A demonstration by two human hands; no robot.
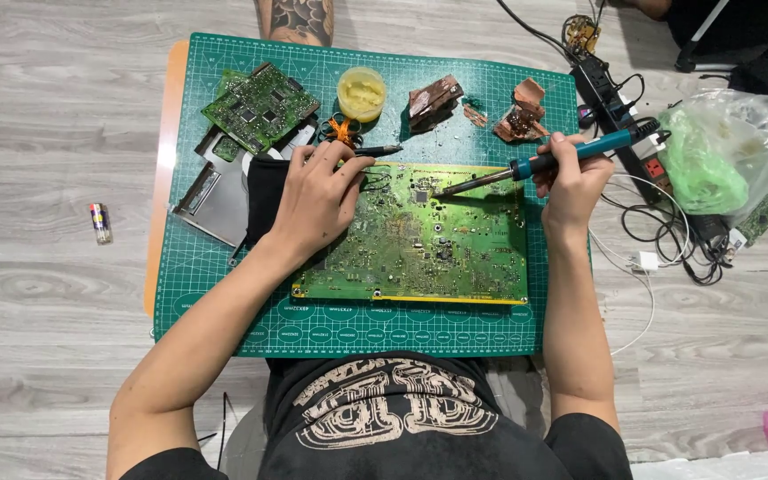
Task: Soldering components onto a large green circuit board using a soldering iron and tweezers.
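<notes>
soldering iron (526, 166) on circuit board (420, 240)

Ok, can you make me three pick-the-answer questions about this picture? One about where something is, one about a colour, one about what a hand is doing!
1. Where is the round yellow tub?
A. on the green cutting mat
B. on the wooden floor
C. on the large green circuit board

2. What colour is the soldering iron's handle?
A. red
B. teal
C. white

3. The right hand is
A. empty
B. flat on the mat
C. gripping the soldering iron

Answers: 1 A, tub sits on the mat's far edge. 2 B, handle looks teal. 3 C, fingers wrap it.
</notes>
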